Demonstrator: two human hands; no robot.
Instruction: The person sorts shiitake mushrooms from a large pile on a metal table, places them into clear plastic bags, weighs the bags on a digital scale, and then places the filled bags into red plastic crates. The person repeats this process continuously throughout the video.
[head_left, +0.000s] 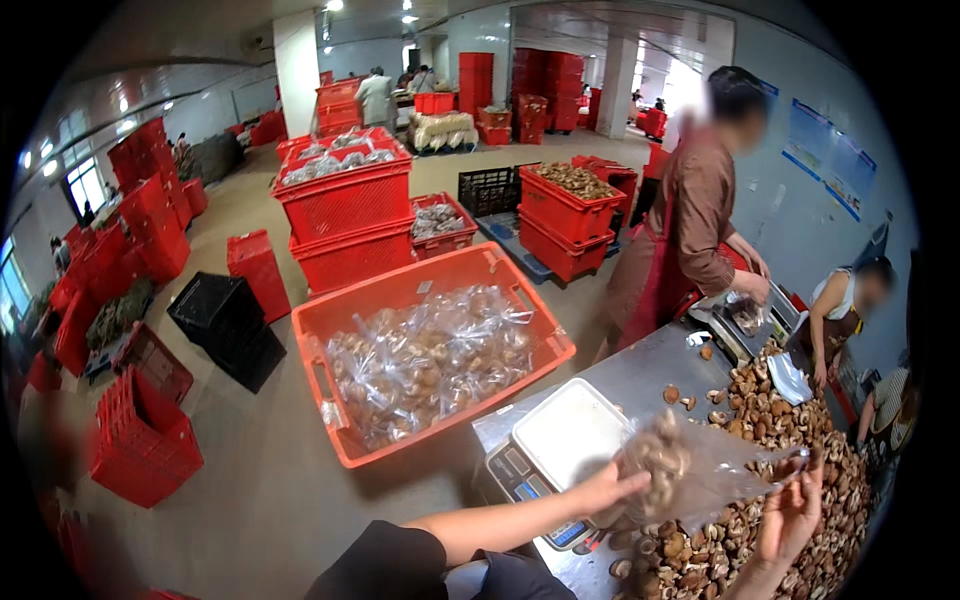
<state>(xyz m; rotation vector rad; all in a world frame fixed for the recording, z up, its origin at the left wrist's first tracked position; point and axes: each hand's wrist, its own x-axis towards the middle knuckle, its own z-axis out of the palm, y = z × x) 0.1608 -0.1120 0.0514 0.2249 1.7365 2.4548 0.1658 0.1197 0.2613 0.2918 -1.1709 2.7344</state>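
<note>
Between my hands hangs a clear plastic bag (709, 469) partly filled with brown-capped mushrooms (660, 461). My left hand (611, 491) grips the filled end, its thumb lying across the mushrooms. At the bag's gathered narrow end, my right hand (795, 506) pinches the plastic with its fingertips. Just beyond my left hand, a digital kitchen-style scale with a white platform (574, 427) stands on the metal table (637, 367). Under the bag and my right hand spreads a large heap of loose mushrooms (817, 487).
Left of the scale, an orange-red crate (435, 439) holds several tied bags of mushrooms (435, 352). Across the table a person in an apron (694, 202) handles a bag at another scale (742, 337). Stacked red crates (349, 217) and black crates (225, 326) stand on the floor.
</note>
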